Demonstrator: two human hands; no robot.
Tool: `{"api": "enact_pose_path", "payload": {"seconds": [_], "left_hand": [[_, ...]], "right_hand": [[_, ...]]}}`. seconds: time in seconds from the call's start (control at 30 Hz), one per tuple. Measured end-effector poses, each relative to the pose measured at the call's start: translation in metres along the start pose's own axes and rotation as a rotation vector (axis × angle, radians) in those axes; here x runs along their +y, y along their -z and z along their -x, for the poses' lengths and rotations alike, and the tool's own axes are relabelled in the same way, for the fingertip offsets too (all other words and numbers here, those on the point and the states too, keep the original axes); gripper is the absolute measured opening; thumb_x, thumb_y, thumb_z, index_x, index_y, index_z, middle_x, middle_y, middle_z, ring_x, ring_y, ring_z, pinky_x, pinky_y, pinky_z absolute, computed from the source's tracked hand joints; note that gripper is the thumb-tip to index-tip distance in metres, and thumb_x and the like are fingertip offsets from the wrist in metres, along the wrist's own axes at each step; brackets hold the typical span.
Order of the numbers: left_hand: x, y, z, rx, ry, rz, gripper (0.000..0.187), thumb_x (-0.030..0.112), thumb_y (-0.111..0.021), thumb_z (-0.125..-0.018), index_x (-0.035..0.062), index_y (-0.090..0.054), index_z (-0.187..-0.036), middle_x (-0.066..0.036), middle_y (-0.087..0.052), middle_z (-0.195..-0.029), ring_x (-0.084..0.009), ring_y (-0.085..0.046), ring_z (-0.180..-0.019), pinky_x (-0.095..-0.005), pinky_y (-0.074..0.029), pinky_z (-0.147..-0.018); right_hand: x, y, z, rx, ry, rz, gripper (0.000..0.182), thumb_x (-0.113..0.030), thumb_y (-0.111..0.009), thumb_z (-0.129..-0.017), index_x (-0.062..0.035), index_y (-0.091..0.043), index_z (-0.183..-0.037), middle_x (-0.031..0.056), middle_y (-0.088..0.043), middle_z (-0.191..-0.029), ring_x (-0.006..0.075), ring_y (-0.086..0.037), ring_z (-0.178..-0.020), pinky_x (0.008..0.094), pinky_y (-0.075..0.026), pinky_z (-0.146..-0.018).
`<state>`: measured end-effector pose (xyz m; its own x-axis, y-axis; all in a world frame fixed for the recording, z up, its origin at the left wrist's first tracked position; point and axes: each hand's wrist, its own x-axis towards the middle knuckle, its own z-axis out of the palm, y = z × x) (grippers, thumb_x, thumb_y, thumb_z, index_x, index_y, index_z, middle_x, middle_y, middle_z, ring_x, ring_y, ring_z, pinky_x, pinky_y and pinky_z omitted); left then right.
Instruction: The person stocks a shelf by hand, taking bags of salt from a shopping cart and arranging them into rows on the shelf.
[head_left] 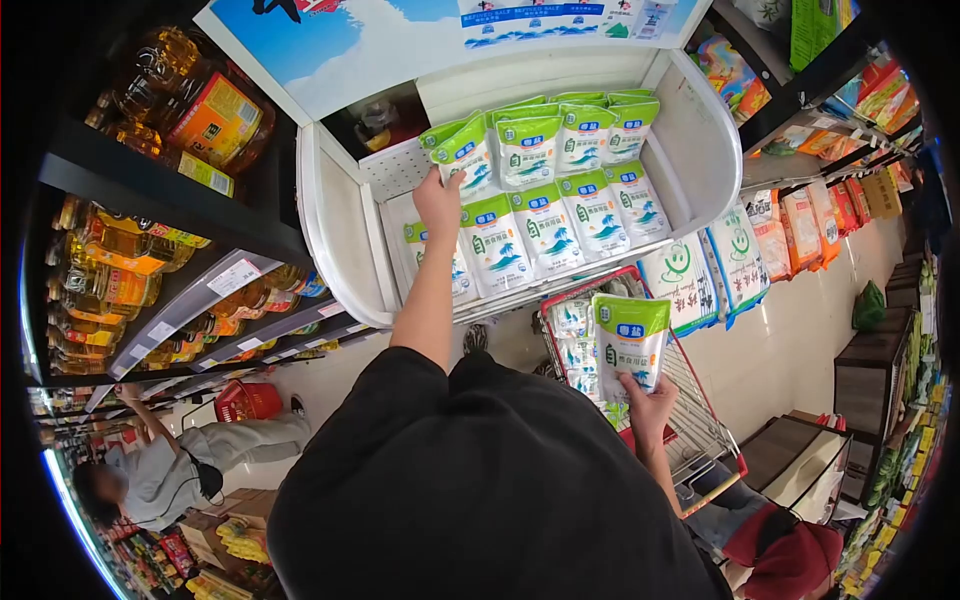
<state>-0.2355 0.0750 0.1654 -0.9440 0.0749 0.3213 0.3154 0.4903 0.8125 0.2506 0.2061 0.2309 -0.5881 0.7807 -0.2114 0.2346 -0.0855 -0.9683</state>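
Observation:
My left hand (438, 203) reaches into a white display bin (328, 235), its fingers closed on the lower left corner of a green and white salt bag (470, 172) at the left end of the back row. That bag leans slightly against its neighbours. Several like salt bags (547, 232) stand in two rows in the bin. At the right, my right hand (650, 405) grips another salt bag (628, 335) upright by its lower part. Behind that bag is a shopping cart (700, 405) with stacked packs (578, 350) in it.
Shelves of oil bottles (215, 115) rise close on the left. Large rice sacks (690, 280) stand right of the bin. A person in grey (165, 485) is at the lower left, and another in a red top (790, 550) is at the lower right near the cart.

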Motion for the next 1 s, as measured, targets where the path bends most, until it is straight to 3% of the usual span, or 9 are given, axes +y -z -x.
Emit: {"api": "enact_pose_path", "payload": {"seconds": [0.03, 0.13, 0.37, 0.47, 0.63, 0.7, 0.77, 0.83, 1.0], "left_hand": [[0.003, -0.003, -0.001, 0.092, -0.080, -0.150, 0.033, 0.033, -0.091, -0.081, 0.0049, -0.078, -0.092, -0.012, -0.069, -0.069, -0.0293, -0.064, -0.062, -0.0413, -0.048, -0.063], [0.018, 0.003, -0.004, 0.203, -0.015, -0.168, 0.043, 0.041, -0.091, -0.079, 0.0042, -0.070, -0.083, -0.012, -0.065, -0.068, -0.0368, -0.063, -0.064, -0.0449, -0.047, -0.062], [0.010, 0.003, -0.005, 0.158, -0.065, -0.196, 0.049, 0.043, -0.090, -0.080, 0.0040, -0.061, -0.076, -0.010, -0.063, -0.071, -0.0336, -0.062, -0.067, -0.0455, -0.046, -0.062], [0.005, 0.002, 0.002, 0.141, -0.025, -0.187, 0.043, 0.037, -0.092, -0.081, 0.0047, -0.065, -0.089, -0.010, -0.067, -0.084, -0.0327, -0.065, -0.079, -0.0460, -0.049, -0.068], [0.046, 0.021, 0.031, 0.397, -0.249, -0.189, 0.047, 0.024, -0.094, -0.079, 0.0026, -0.066, -0.111, -0.010, -0.066, -0.097, -0.0323, -0.066, -0.096, -0.0442, -0.053, -0.081], [0.069, 0.031, 0.067, 0.050, -0.128, 0.141, 0.041, 0.015, -0.090, -0.083, 0.0018, -0.065, -0.113, -0.010, -0.069, -0.102, -0.0247, -0.068, -0.097, -0.0382, -0.054, -0.083], [0.080, 0.045, 0.106, -0.583, -0.174, 0.595, 0.041, 0.004, -0.084, -0.084, 0.0012, -0.066, -0.121, -0.009, -0.072, -0.110, -0.0163, -0.068, -0.098, -0.0315, -0.055, -0.086], [0.104, 0.057, 0.148, -1.051, 0.085, 1.045, 0.044, -0.003, -0.081, -0.087, 0.0006, -0.069, -0.130, -0.006, -0.076, -0.114, -0.0130, -0.072, -0.098, -0.0297, -0.058, -0.084], [0.135, 0.075, 0.166, -1.032, 0.095, 0.820, 0.040, 0.003, -0.086, -0.088, -0.0020, -0.073, -0.125, -0.009, -0.079, -0.117, -0.0157, -0.075, -0.102, -0.0317, -0.059, -0.087]], "right_hand": [[0.000, 0.001, 0.001, -0.035, -0.015, 0.010, 0.024, 0.001, -0.083, -0.090, 0.0050, -0.078, -0.113, 0.0084, -0.081, -0.101, 0.0119, -0.073, -0.089, 0.0294, -0.058, -0.081], [-0.001, -0.005, 0.006, -0.067, -0.002, 0.024, 0.022, 0.000, -0.083, -0.090, 0.0041, -0.079, -0.111, 0.0073, -0.081, -0.098, 0.0111, -0.072, -0.086, 0.0296, -0.058, -0.079], [0.002, -0.016, 0.006, -0.132, 0.016, 0.079, 0.021, 0.001, -0.085, -0.089, 0.0036, -0.079, -0.109, 0.0073, -0.081, -0.098, 0.0105, -0.072, -0.086, 0.0278, -0.057, -0.079], [-0.004, -0.022, 0.003, -0.126, -0.007, 0.032, 0.020, 0.001, -0.084, -0.090, 0.0034, -0.079, -0.109, 0.0075, -0.081, -0.099, 0.0111, -0.073, -0.087, 0.0281, -0.058, -0.080], [-0.015, -0.033, -0.004, -0.113, -0.002, -0.038, 0.021, 0.000, -0.083, -0.091, 0.0041, -0.079, -0.111, 0.0088, -0.081, -0.101, 0.0124, -0.074, -0.089, 0.0291, -0.058, -0.081], [-0.014, -0.038, -0.011, -0.115, 0.035, -0.073, 0.021, 0.001, -0.082, -0.091, 0.0047, -0.078, -0.111, 0.0096, -0.081, -0.102, 0.0127, -0.074, -0.090, 0.0296, -0.059, -0.081], [-0.023, -0.048, -0.018, -0.122, 0.031, -0.095, 0.022, 0.001, -0.082, -0.090, 0.0049, -0.078, -0.111, 0.0092, -0.081, -0.101, 0.0125, -0.074, -0.089, 0.0296, -0.059, -0.081], [-0.023, -0.058, -0.030, -0.132, 0.053, -0.108, 0.023, 0.000, -0.083, -0.089, 0.0052, -0.079, -0.111, 0.0091, -0.081, -0.100, 0.0123, -0.073, -0.088, 0.0299, -0.059, -0.081], [-0.036, -0.075, -0.050, -0.228, 0.067, -0.055, 0.028, -0.003, -0.084, -0.090, 0.0057, -0.077, -0.116, 0.0095, -0.080, -0.098, 0.0125, -0.073, -0.086, 0.0294, -0.059, -0.076]]}}
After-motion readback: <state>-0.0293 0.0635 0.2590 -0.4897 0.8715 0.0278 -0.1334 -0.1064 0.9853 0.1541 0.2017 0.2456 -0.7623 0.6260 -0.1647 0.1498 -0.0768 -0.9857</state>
